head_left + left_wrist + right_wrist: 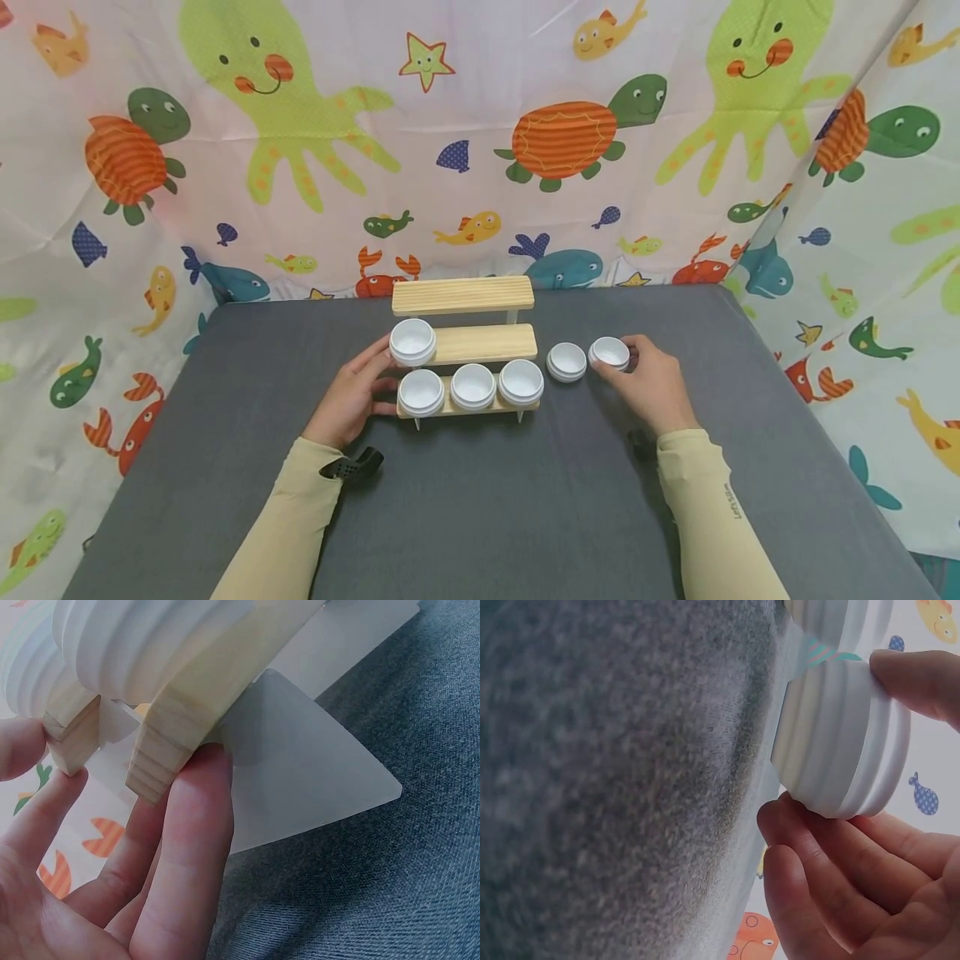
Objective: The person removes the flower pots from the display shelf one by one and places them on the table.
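A three-tier wooden shelf stand (pixel 486 344) with pale slats stands mid-table. One white ribbed bowl (pixel 412 342) sits at the left end of its middle slat; three more, including the centre bowl (pixel 472 387), line the bottom slat. At the stand's left side, my left hand (pixel 351 398) grips the slat ends (pixel 169 754), its fingers around and under the wood. To the right of the stand, my right hand (pixel 651 382) pinches a white bowl (pixel 840 739) between thumb and fingers. Another loose bowl (pixel 566 362) stands between that one and the stand.
Dark grey cloth covers the table (pixel 555 517). Behind and at both sides hangs a curtain (pixel 480 192) printed with sea animals. The stand's top slat (pixel 462 295) bears no bowls. Frosted side supports (pixel 315 765) hold up the slats.
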### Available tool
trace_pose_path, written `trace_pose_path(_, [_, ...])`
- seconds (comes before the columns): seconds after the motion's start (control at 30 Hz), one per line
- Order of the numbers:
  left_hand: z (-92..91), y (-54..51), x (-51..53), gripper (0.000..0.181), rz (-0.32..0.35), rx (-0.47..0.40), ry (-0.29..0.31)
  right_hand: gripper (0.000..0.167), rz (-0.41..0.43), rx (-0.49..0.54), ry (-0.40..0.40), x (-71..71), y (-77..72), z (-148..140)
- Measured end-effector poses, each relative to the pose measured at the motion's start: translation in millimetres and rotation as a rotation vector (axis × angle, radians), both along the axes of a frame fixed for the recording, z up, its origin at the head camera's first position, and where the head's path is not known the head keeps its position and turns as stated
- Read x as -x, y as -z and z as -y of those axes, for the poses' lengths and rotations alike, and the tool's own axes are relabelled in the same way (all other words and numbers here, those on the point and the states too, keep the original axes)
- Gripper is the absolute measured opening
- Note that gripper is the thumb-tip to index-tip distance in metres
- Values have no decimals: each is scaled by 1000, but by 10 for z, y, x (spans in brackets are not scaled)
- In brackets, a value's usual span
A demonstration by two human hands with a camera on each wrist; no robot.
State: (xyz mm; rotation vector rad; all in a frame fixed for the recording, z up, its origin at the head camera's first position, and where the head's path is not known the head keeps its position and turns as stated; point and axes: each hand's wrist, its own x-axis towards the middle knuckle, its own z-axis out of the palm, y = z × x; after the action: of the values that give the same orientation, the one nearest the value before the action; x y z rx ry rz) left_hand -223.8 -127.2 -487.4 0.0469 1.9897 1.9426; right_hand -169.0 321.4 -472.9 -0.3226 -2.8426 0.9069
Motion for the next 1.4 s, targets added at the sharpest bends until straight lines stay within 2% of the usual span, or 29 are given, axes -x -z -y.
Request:
trace_pose_path(0.37, [6, -8, 20, 51, -3, -24, -3, 65, 15, 20, 4, 3, -47, 0])
trace_pose_path(0.8, [-15, 19, 25, 51, -5, -30, 10, 65, 35, 15, -2, -21, 11, -25])
trace_pose_path(1.13, [9, 9, 8, 52, -3, 1, 15, 68, 41, 7, -3, -9, 8, -16])
trace_pose_path(1.4, [1, 4, 6, 51, 4, -27, 7, 68, 59, 11, -1, -15, -11, -12])
